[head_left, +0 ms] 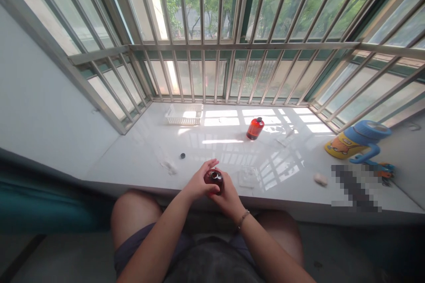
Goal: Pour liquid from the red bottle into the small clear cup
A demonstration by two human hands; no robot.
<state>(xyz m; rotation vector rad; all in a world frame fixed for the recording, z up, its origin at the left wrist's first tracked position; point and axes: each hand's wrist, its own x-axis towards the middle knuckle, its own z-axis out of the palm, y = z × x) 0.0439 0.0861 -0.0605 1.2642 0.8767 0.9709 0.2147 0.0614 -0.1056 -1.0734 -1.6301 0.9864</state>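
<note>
Both my hands are wrapped round a dark red-brown bottle [212,178] at the near edge of the white sill. Its round mouth faces up, uncapped. My left hand [198,181] grips its left side, with some fingers stretched past the far side. My right hand [229,194] closes on its right side and front. A small black cap [182,155] lies on the sill, ahead and to the left of my hands. Farther off on the right, an orange-red bottle [255,128] with a black cap stands upright. Whether the held bottle touches the sill is hidden.
A white perforated basket [185,120] sits by the barred window. Beside my right hand lies a clear shallow tray [248,177]. At the right are a blue-and-yellow cup [345,143] with a handle, a beige lump [320,180] and a blurred-out dark patch. Crumpled clear plastic [169,167] lies left.
</note>
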